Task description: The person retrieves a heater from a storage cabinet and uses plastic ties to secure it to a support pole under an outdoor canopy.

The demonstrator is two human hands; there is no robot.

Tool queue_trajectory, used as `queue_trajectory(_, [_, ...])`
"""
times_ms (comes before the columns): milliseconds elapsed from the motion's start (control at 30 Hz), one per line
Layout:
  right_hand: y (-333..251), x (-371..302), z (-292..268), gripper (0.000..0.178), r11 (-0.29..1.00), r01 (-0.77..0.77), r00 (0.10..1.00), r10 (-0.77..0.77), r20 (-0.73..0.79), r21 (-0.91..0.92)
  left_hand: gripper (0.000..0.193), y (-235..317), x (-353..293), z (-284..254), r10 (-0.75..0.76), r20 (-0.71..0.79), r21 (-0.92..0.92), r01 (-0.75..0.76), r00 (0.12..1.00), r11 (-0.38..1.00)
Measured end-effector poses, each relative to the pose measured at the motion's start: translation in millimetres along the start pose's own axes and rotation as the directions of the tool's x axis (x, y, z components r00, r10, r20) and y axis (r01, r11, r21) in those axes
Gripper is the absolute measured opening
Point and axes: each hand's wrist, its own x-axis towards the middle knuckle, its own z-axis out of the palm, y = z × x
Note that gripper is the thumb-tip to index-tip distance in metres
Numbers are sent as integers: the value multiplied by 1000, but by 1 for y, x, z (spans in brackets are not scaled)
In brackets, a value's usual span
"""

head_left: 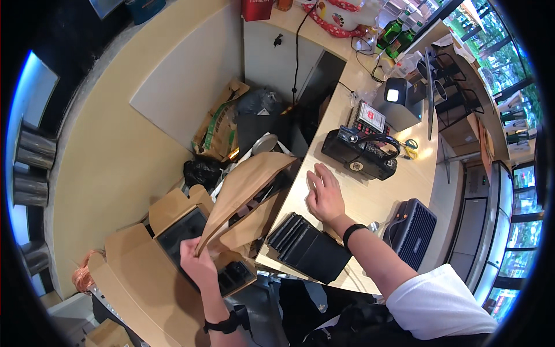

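Note:
My left hand (199, 263) is closed on the edge of a large brown paper bag (245, 182), whose mouth gapes and shows a jumble of dark and pale things inside. Beneath that hand stands an open cardboard box (173, 205) with black objects (233, 273) in it; what they are I cannot make out. My right hand (326, 196) rests on the wooden counter (300, 199), palm down, fingers stretched out and holding nothing. Just below it lies a stack of black folders (312, 248). Beyond the fingertips sits a black handbag-shaped case (361, 153) with a handle.
On the counter are yellow-handled scissors (409, 149), a ribbed black box (409, 231), a grey device (399, 104) and green bottles (399, 37). Crumpled bags (219, 127) and a black plastic bag (202, 172) lie behind the paper bag. A curved wooden wall (110, 144) bounds the left.

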Motion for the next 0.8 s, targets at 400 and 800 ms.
queue_trajectory(400, [3,3,-3,48,1000,-9,1000,9,15,13,47,106,52,-29,-162,920,238,-182,356,954])
queue_trajectory(800, [3,10,-1,54,999,-37,994,33,107,37,27,7,236,226,218,875,81,-574,432,815])
